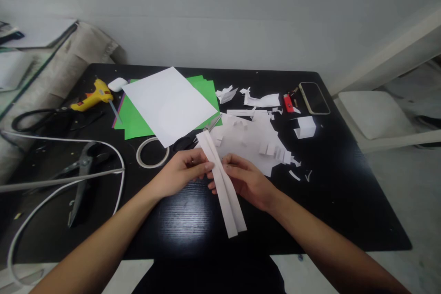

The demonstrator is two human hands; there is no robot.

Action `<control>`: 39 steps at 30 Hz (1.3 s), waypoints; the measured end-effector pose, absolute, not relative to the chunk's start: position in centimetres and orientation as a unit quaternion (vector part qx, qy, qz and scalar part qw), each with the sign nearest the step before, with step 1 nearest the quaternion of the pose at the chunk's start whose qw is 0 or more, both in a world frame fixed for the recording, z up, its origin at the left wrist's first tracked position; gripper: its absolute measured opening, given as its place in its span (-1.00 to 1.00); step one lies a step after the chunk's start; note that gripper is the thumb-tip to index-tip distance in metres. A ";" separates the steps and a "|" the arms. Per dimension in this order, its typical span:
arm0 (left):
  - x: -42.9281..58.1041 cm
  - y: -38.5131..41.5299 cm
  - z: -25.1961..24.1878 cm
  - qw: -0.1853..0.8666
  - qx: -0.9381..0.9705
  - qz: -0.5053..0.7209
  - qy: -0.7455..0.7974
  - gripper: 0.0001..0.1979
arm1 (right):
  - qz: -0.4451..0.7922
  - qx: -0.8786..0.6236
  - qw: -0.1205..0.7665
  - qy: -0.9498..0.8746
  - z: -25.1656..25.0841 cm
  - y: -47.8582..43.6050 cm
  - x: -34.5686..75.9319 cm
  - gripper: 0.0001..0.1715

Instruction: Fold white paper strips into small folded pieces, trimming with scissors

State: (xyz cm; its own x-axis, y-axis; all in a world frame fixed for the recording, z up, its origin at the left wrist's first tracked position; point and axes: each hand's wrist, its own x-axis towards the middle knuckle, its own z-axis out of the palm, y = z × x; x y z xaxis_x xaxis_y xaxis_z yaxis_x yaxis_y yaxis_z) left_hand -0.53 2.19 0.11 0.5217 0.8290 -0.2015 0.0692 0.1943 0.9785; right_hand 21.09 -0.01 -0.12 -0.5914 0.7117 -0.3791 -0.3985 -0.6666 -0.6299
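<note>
A long strip of white paper (224,193), folded lengthwise, is held slantwise above the front part of the black table. My left hand (184,170) pinches its left edge between thumb and fingers. On the other edge, my right hand (250,179) is closed with the thumb against the fold and the fingers underneath. Just behind the strip lie dark-handled scissors (186,141), partly covered by white sheets. Cut and folded white paper (255,133) is spread beyond my right hand, with small scraps on it.
A white sheet (168,105) rests on green sheets (138,125). To the left are a yellow glue gun (93,96), a roll of tape (138,158), pliers (84,170) and a looping white cable (122,161). A red lighter (288,103) and a phone (314,98) lie back right.
</note>
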 end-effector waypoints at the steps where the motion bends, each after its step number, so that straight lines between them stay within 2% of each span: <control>1: -0.4 2.1 0.0 0.667 0.561 0.292 0.394 -0.82 | 0.854 -0.317 0.323 -0.256 -0.2 0.0 21.1 -0.66; 7: 0.3 1.5 -0.4 0.686 0.522 0.310 0.402 -0.77 | 0.804 -0.362 0.354 -0.313 -0.6 -0.2 20.8 -0.63; 12: 0.4 1.4 -0.2 0.681 0.517 0.331 0.400 -0.69 | 0.746 -0.423 0.373 -0.354 -0.5 -0.2 20.9 -0.45; 17: 0.4 1.2 0.0 0.660 0.558 0.306 0.399 -0.61 | 0.722 -0.451 0.350 -0.390 -0.6 -0.3 20.8 -0.31; 25: 0.2 0.9 -0.2 0.614 0.605 0.287 0.418 -0.64 | 0.748 -0.407 0.344 -0.397 -0.5 -0.2 20.8 -0.50; 29: 0.0 0.8 -0.2 0.619 0.611 0.252 0.424 -0.62 | 0.724 -0.413 0.376 -0.406 -0.2 0.1 21.0 -0.65; 36: 0.0 1.2 0.0 0.661 0.582 0.284 0.379 -0.49 | 0.718 -0.426 0.376 -0.402 -0.3 0.2 21.0 -0.63; 39: 0.1 1.3 -0.2 0.676 0.565 0.287 0.376 -0.52 | 0.709 -0.436 0.375 -0.407 -0.3 0.1 21.0 -0.64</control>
State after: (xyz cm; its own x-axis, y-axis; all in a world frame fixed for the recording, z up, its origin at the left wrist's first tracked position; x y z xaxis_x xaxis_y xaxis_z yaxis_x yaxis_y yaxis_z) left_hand 0.13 1.31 -0.17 0.5518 0.8135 -0.1838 0.0365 0.1966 0.9798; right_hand 20.97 0.06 -0.33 -0.3379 0.8878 -0.3125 -0.1771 -0.3861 -0.9053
